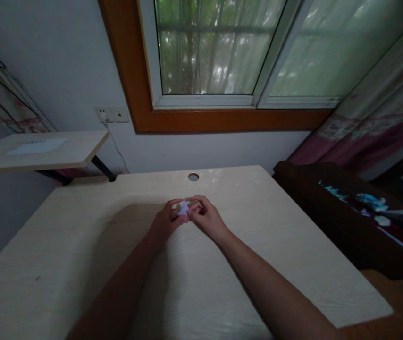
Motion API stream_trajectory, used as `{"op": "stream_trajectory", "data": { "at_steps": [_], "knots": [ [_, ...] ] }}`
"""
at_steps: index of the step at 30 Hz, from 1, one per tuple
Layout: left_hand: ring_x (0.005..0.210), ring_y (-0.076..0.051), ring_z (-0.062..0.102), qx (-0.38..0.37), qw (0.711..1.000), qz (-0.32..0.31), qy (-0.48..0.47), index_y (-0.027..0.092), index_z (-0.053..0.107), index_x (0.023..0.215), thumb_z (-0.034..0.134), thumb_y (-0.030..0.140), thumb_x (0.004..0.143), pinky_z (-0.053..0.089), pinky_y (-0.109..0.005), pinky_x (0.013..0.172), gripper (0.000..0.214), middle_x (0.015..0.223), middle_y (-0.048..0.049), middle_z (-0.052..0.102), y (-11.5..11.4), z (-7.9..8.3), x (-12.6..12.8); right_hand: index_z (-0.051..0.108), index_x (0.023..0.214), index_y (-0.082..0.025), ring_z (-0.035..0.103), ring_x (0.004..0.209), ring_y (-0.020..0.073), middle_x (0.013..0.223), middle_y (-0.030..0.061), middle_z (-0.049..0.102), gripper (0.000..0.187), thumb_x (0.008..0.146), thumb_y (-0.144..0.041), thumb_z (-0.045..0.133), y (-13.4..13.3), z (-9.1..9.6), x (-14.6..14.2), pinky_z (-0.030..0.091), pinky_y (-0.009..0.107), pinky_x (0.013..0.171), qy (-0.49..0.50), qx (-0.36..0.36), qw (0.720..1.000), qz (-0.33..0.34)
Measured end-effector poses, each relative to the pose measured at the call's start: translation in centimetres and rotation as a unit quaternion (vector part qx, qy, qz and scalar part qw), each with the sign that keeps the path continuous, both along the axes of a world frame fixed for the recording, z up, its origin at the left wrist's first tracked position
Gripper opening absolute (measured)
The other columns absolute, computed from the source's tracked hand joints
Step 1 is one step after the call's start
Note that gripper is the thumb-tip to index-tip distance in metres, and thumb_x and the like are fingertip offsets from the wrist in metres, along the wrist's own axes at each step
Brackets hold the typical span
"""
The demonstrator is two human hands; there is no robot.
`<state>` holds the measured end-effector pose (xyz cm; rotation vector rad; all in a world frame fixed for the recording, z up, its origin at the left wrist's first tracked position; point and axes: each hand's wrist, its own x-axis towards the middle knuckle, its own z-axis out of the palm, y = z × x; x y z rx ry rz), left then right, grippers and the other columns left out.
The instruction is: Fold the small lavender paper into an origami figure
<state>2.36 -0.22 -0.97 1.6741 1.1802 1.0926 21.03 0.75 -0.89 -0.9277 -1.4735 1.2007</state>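
Observation:
Between my two hands is a small piece of folded pale purple paper (183,208), with a pointed top. My left hand (166,219) is closed on its left side, thumb and fingers pinching it. From the right, my right hand (206,216) pinches the lower right edge of the same paper. Fingers cover part of the paper, so its full shape is hidden. Both hands are over the far middle part of the pale wooden table (244,283).
A round cable hole (193,177) lies behind my hands. At the left, a raised shelf (81,153) on black legs carries a white sheet (37,146). A window (208,52) is beyond the table. Dark furniture (314,189) with several items stands to the right.

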Motion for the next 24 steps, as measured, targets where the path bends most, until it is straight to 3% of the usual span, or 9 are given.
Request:
{"op": "stream_trajectory", "data": {
  "at_steps": [7,13,24],
  "knots": [
    [0.070,-0.014,0.068,0.000,0.999,-0.019,-0.032,0.019,0.052,0.123,0.063,0.029,0.085,0.056,-0.029,0.070,0.041,0.080,-0.0002,0.070,0.12,0.33,-0.11,0.053,0.113,-0.021,0.060,0.066,0.0131,0.081,-0.0006,0.067,0.040,0.079,-0.034,0.070,0.33,-0.41,0.00,0.047,0.026,0.063,0.002,0.007,1.000,-0.021],
    [0.074,-0.014,0.067,-0.010,0.998,0.013,-0.060,0.018,0.059,0.111,0.065,0.029,0.082,0.055,-0.027,0.069,0.032,0.083,-0.0016,0.066,0.59,0.08,-0.23,0.050,0.107,-0.021,0.055,0.064,0.0116,0.079,-0.0020,0.065,0.035,0.079,-0.030,0.071,0.28,-0.46,-0.09,0.043,0.025,0.062,-0.006,0.015,1.000,-0.010],
    [0.069,-0.012,0.062,-0.007,0.999,0.011,-0.047,0.018,0.062,0.108,0.069,0.027,0.076,0.050,-0.024,0.067,0.034,0.077,0.0016,0.061,0.60,0.42,-0.18,0.049,0.092,-0.021,0.055,0.062,0.0104,0.079,-0.0005,0.067,0.033,0.076,-0.033,0.074,0.13,-0.38,-0.10,0.043,0.024,0.060,-0.038,0.000,0.999,-0.008]
  ]
}}
